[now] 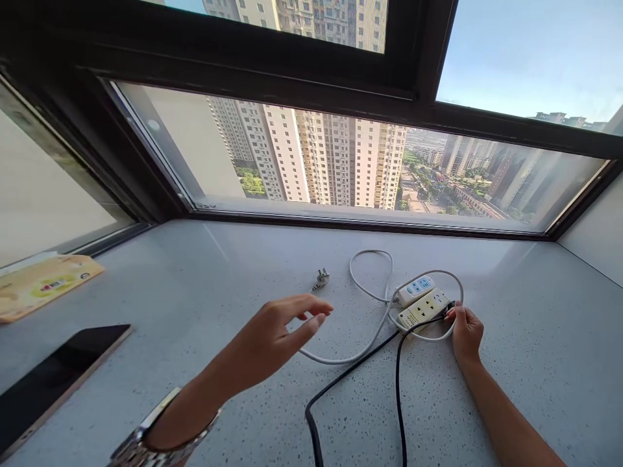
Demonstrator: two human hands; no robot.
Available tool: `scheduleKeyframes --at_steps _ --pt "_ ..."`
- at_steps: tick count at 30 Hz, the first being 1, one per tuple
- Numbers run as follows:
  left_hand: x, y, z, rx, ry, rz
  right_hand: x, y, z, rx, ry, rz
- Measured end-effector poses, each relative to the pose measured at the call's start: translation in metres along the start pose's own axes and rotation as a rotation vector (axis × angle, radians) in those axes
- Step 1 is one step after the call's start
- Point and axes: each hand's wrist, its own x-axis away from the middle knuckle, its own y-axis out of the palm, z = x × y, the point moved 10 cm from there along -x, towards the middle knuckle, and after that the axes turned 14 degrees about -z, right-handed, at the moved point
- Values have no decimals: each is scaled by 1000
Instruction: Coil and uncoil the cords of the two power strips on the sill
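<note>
1. A white power strip (pixel 422 302) lies flat on a pale speckled windowsill (pixel 204 285), right of the middle and well short of the window frame (pixel 311 220). It appears to be two pieces side by side: a smaller white one with blue sockets on the far side and a longer, cream-coloured one with several sockets nearer the person.
2. A white cord (pixel 374 285) runs from the strip, curls in a loop behind it, sweeps forward in a long arc towards the person and ends in a grey plug (pixel 320 279) lying loose on the sill, left of the strip.
3. A black cable (pixel 350 376) comes up from the bottom edge in two strands; both run to the right end of the strip.
4. The right hand (pixel 466 331) rests at the strip's right end. Its fingers (pixel 452 314) are pinched round the black cable's end, right against the strip; whether that end sits in a socket cannot be told.
5. The left hand (pixel 277 331) hovers above the sill, left of the strip and apart from it. Its fingers (pixel 311 319) are spread loosely and hold nothing. The white cord's arc passes just under the fingertips, and the grey plug lies a little beyond them.
6. A metal watch (pixel 146 441) sits on the left wrist.
7. Far left on the sill lie a dark phone (pixel 53 379), screen up, and a yellow printed card (pixel 39 285) beyond it.
</note>
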Motion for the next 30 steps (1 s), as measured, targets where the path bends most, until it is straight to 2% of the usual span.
scheduleKeyframes --at_steps 2,4,7,9,10,13,16,19,22,24,26,28,30 --pt "-36 41 48 -183 153 -195 0 2 -3 -20 -16 -13" --pt "-66 96 76 -411 242 -370 0 4 -5 -41 -26 -22" --pt "-97 167 77 -612 223 -534 0 6 -9 -49 -39 -31" --pt "-108 190 74 -599 227 -536 1 7 -12 -48 -46 -36" --pt "-111 194 73 -559 226 -518 1 7 -12 -49 -46 -36" --pt "-111 180 64 -430 198 -442 2 6 -10 -54 -38 -33" --pt "-99 138 51 -215 147 -277 3 4 -7 -35 -15 -16" --pt "-65 89 32 105 142 -47 3 2 -3 -13 19 -1" --pt "-23 64 16 305 198 40 3 1 -2 -2 33 -3" --pt "2 57 10 393 245 70 0 0 -9 16 22 -6" --pt "20 59 9 466 282 76 -10 2 -25 52 0 -42" --pt "28 72 16 519 306 42 -28 11 -51 116 -29 -141" --pt "23 96 31 525 311 -20 -49 30 -83 194 -53 -302"
